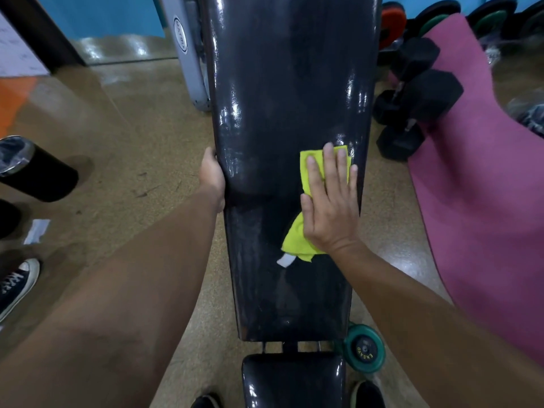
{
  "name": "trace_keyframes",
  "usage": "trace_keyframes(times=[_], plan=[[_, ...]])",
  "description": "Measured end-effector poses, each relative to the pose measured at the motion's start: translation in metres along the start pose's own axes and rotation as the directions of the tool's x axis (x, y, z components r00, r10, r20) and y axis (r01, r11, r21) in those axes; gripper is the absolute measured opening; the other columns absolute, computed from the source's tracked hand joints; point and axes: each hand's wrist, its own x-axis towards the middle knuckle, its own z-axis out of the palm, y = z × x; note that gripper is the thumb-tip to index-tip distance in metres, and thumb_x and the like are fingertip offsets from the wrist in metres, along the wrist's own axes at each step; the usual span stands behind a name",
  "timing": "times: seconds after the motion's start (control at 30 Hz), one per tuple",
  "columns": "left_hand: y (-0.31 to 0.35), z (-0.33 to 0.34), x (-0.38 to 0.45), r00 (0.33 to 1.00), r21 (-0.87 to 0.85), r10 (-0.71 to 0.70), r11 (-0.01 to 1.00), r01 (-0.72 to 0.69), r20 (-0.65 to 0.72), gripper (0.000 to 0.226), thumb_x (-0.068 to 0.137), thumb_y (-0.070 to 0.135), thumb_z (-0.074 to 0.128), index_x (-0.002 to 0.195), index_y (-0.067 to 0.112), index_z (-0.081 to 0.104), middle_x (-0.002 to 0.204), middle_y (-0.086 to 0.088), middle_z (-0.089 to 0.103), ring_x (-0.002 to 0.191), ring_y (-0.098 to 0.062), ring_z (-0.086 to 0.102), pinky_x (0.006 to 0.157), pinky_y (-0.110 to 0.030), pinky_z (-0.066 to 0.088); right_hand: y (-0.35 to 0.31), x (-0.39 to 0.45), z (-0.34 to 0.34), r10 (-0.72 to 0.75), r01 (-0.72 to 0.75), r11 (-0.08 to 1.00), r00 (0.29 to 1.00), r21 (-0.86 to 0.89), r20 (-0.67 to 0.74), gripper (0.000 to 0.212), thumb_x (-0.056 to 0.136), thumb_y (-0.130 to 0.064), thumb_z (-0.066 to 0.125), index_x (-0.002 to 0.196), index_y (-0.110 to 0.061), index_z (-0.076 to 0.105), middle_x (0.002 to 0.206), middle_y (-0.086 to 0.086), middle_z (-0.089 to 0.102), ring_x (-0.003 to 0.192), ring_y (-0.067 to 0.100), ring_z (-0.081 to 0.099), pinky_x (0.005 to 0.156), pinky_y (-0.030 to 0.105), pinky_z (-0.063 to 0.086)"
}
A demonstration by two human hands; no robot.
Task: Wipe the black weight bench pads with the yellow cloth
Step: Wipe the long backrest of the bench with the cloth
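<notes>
The long black back pad [273, 113] of the weight bench runs up the middle of the view, glossy with reflections. Below it sits the short black seat pad [291, 381]. The yellow cloth [295, 240] lies on the right half of the back pad, a white label at its lower edge. My right hand [331, 201] presses flat on the cloth with straight, spread fingers. My left hand [212, 178] holds the pad's left edge; its fingers are hidden behind the rim.
Black hex dumbbells [418, 98] lie on the floor right of the bench, beside a purple mat [477, 201]. A teal weight [365, 348] sits near the seat. A black bin [32, 169] and another person's shoe [16, 284] are at left. Grey machine frame [188, 54] stands behind.
</notes>
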Motion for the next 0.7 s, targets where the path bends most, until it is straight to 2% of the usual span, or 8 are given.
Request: trace_keyframes(times=[0.07, 0.1, 0.2, 0.27, 0.43, 0.5, 0.6, 0.7], plan=[[0.000, 0.000, -0.001, 1.000, -0.002, -0.010, 1.000, 0.010, -0.005, 0.056, 0.107, 0.047, 0.030, 0.103, 0.018, 0.078, 0.099, -0.005, 0.081, 0.097, -0.022, 0.075, 0.091, -0.035, 0.061, 0.019, -0.007, -0.004, -0.075, 0.076, 0.996, 0.997, -0.046, 0.024, 0.059, 0.105, -0.030, 0.033, 0.161, -0.011, 0.029, 0.169, 0.022, 0.017, 0.158, 0.039, 0.010, 0.129, 0.054, 0.004], [-0.001, -0.001, -0.002, 1.000, -0.002, -0.009, 1.000, 0.009, -0.007, 0.056, 0.107, 0.047, 0.030, 0.101, 0.019, 0.078, 0.095, -0.003, 0.081, 0.096, -0.021, 0.075, 0.090, -0.034, 0.061, 0.026, -0.006, -0.005, -0.054, 0.054, 0.997, 0.999, -0.045, 0.005, 0.059, 0.105, -0.030, 0.034, 0.161, -0.013, 0.029, 0.169, 0.023, 0.017, 0.158, 0.040, 0.011, 0.129, 0.055, 0.005], [-0.002, 0.000, -0.002, 1.000, -0.008, 0.000, 1.000, 0.000, 0.001, 0.055, 0.108, 0.046, 0.030, 0.097, 0.020, 0.078, 0.088, -0.001, 0.081, 0.093, -0.020, 0.075, 0.089, -0.033, 0.061, 0.025, 0.007, -0.004, 0.127, -0.127, 0.992, 0.990, 0.015, -0.067, 0.057, 0.105, -0.030, 0.037, 0.161, -0.016, 0.031, 0.168, 0.027, 0.015, 0.157, 0.044, 0.009, 0.128, 0.058, 0.006], [-0.002, 0.000, -0.002, 1.000, 0.001, 0.011, 1.000, -0.011, -0.009, 0.056, 0.108, 0.045, 0.030, 0.095, 0.020, 0.078, 0.087, -0.001, 0.081, 0.090, -0.019, 0.076, 0.086, -0.032, 0.062, 0.011, 0.013, -0.001, 0.157, -0.154, 0.987, 0.984, 0.046, -0.080, 0.057, 0.105, -0.032, 0.039, 0.160, -0.018, 0.033, 0.167, 0.028, 0.015, 0.157, 0.046, 0.009, 0.127, 0.059, 0.005], [-0.001, 0.001, -0.006, 1.000, 0.006, 0.019, 1.000, -0.019, -0.004, 0.055, 0.108, 0.044, 0.030, 0.094, 0.020, 0.078, 0.091, -0.003, 0.081, 0.101, -0.022, 0.076, 0.091, -0.034, 0.062, 0.009, 0.000, 0.003, -0.042, 0.042, 0.999, 0.999, 0.007, -0.035, 0.055, 0.104, -0.033, 0.038, 0.158, -0.021, 0.038, 0.167, 0.024, 0.022, 0.156, 0.044, 0.015, 0.128, 0.059, 0.009], [-0.001, 0.000, -0.007, 1.000, 0.014, 0.009, 1.000, -0.009, -0.002, 0.055, 0.108, 0.044, 0.029, 0.095, 0.019, 0.077, 0.095, -0.005, 0.081, 0.104, -0.023, 0.076, 0.093, -0.036, 0.061, 0.022, 0.001, 0.000, 0.021, -0.020, 0.999, 0.999, 0.025, -0.047, 0.056, 0.104, -0.031, 0.039, 0.159, -0.020, 0.036, 0.168, 0.024, 0.019, 0.157, 0.042, 0.012, 0.128, 0.058, 0.008], [-0.001, 0.000, -0.010, 1.000, 0.032, 0.019, 0.999, -0.018, -0.015, 0.054, 0.108, 0.043, 0.029, 0.101, 0.018, 0.077, 0.108, -0.007, 0.081, 0.096, -0.020, 0.076, 0.081, -0.031, 0.061, 0.029, 0.012, -0.003, 0.202, -0.194, 0.977, 0.976, 0.091, -0.082, 0.059, 0.104, -0.029, 0.041, 0.161, -0.018, 0.029, 0.168, 0.027, 0.013, 0.157, 0.045, 0.008, 0.127, 0.062, 0.010], [-0.002, 0.001, -0.013, 0.999, 0.049, 0.032, 0.998, -0.031, -0.021, 0.055, 0.108, 0.044, 0.028, 0.106, 0.019, 0.077, 0.112, -0.006, 0.081, 0.095, -0.019, 0.077, 0.075, -0.029, 0.060, 0.018, 0.018, -0.001, 0.205, -0.198, 0.976, 0.974, 0.086, -0.094, 0.058, 0.106, -0.033, 0.037, 0.161, -0.016, 0.029, 0.167, 0.029, 0.014, 0.156, 0.047, 0.010, 0.127, 0.061, 0.010]])
